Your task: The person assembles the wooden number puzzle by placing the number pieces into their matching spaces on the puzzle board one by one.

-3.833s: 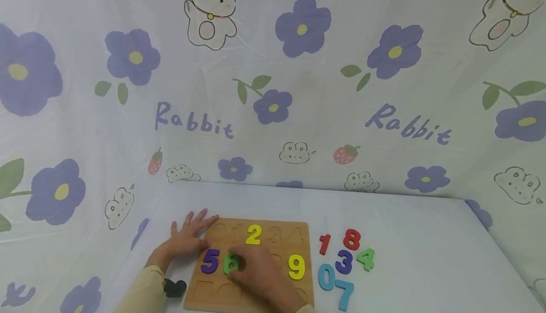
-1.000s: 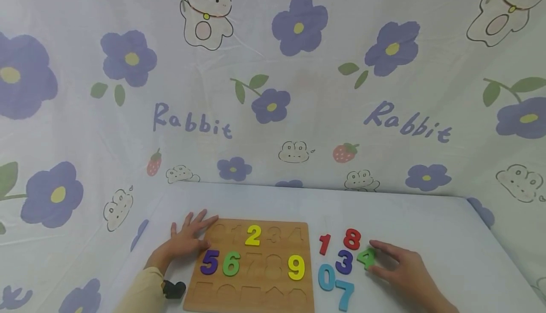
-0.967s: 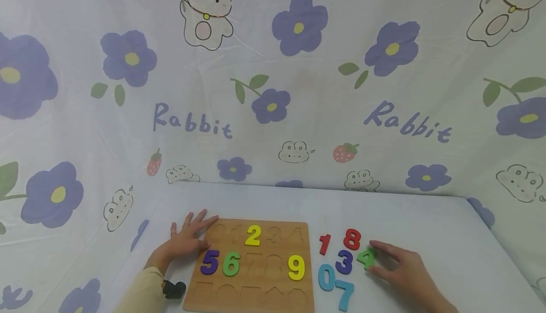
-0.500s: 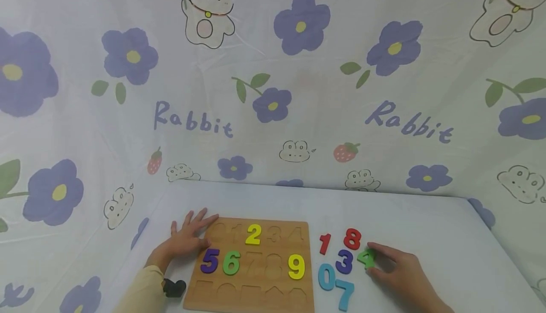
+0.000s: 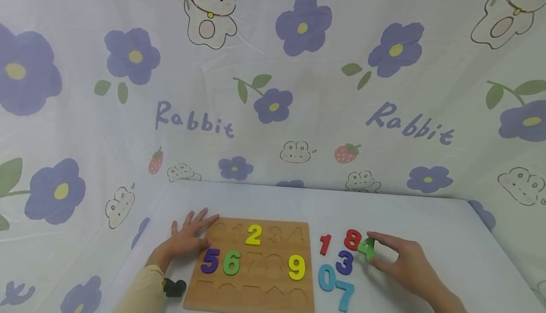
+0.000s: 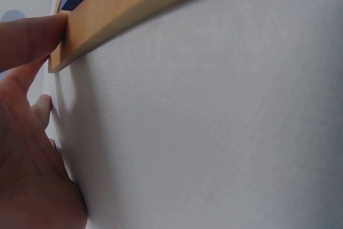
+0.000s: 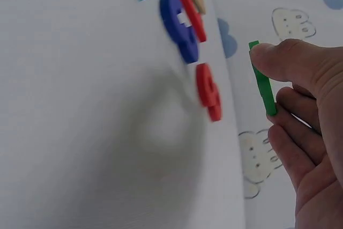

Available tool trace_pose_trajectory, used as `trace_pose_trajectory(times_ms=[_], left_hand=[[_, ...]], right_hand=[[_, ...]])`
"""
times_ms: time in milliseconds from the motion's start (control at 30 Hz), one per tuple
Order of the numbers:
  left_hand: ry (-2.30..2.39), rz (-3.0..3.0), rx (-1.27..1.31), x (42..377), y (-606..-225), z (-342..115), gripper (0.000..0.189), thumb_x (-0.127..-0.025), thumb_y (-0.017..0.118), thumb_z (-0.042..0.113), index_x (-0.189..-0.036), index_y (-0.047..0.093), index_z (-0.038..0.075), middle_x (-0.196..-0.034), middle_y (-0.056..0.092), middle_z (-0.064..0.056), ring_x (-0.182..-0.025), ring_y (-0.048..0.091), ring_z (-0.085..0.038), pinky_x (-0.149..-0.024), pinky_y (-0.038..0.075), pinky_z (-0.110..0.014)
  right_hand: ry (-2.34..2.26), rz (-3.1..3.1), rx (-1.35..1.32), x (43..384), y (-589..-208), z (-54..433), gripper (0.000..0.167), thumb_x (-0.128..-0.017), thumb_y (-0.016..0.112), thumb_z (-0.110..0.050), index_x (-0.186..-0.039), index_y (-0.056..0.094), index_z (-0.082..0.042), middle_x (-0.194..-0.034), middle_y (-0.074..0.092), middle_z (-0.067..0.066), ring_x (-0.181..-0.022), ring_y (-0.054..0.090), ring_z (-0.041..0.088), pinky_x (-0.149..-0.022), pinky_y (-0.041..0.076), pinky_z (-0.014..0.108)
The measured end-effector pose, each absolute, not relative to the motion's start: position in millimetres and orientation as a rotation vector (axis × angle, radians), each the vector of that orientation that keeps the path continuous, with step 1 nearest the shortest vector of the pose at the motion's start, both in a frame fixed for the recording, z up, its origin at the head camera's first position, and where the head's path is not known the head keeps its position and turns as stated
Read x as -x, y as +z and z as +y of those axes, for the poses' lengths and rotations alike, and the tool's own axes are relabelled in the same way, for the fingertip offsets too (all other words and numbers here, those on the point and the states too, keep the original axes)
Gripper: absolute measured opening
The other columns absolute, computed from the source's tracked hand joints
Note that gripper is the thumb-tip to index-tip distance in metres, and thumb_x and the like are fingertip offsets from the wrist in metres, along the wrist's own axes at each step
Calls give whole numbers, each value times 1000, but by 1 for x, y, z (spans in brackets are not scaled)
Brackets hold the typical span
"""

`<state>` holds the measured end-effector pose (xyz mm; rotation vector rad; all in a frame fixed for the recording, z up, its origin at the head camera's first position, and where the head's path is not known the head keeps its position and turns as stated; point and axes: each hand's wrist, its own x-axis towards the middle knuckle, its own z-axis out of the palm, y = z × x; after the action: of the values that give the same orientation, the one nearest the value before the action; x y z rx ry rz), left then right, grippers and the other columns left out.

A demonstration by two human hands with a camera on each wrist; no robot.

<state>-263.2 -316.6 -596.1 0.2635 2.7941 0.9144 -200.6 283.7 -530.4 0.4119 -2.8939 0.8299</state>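
Observation:
My right hand (image 5: pixel 407 262) pinches a green number 4 (image 5: pixel 367 248) between thumb and fingers. The right wrist view shows this green piece (image 7: pixel 263 81) edge-on, raised off the table. Fingers spread, my left hand (image 5: pixel 186 238) rests at the left edge of a wooden number puzzle board (image 5: pixel 273 248); its thumb (image 6: pixel 37 36) touches the board's rim in the left wrist view. On the board sit a yellow 2 (image 5: pixel 253 234), a purple 5 (image 5: pixel 210 261), a green 6 (image 5: pixel 232 262) and a yellow 9 (image 5: pixel 296 267). Other recesses are bare.
Right of the board lie a red 1 (image 5: pixel 325 244), a red 8 (image 5: pixel 352 240), a purple 3 (image 5: pixel 344 262), a blue 0 (image 5: pixel 327 277) and a blue 7 (image 5: pixel 344 295). A black object (image 5: pixel 175 288) is by the left sleeve. Behind the white table (image 5: pixel 426 227) hangs a patterned cloth.
The right hand went from the green 6 on the board to the green 4 on the table, and has now lifted the 4. The left hand has stayed put.

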Motion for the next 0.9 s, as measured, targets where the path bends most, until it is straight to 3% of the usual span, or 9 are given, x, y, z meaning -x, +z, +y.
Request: trace_pose_trajectory(times_ms=[367, 600, 900], left_hand=[[960, 2774, -287, 254, -577, -310, 77, -89, 75, 34, -163, 53, 36, -183, 18, -20, -165, -8, -60, -117, -23, -88], [875, 2758, -236, 249, -562, -302, 78, -91, 74, 25, -166, 50, 25, -183, 16, -23, -165, -6, -61, -119, -19, -88], [971, 2753, -277, 248, -566, -306, 79, -88, 75, 33, -164, 53, 30, -182, 17, -23, -164, -8, -63, -117, -23, -87]], right_hand=[[798, -2813, -663, 219, -492, 250, 59, -85, 96, -23, -140, 75, -18, -133, 81, 2, -127, 75, 35, -102, 63, 60], [807, -2821, -778, 237, -484, 220, 59, -88, 93, -23, -144, 73, -20, -138, 78, 0, -131, 74, 31, -103, 64, 51], [831, -2821, -910, 257, -483, 182, 60, -89, 92, -22, -145, 72, -20, -140, 77, 0, -134, 72, 32, -109, 60, 55]])
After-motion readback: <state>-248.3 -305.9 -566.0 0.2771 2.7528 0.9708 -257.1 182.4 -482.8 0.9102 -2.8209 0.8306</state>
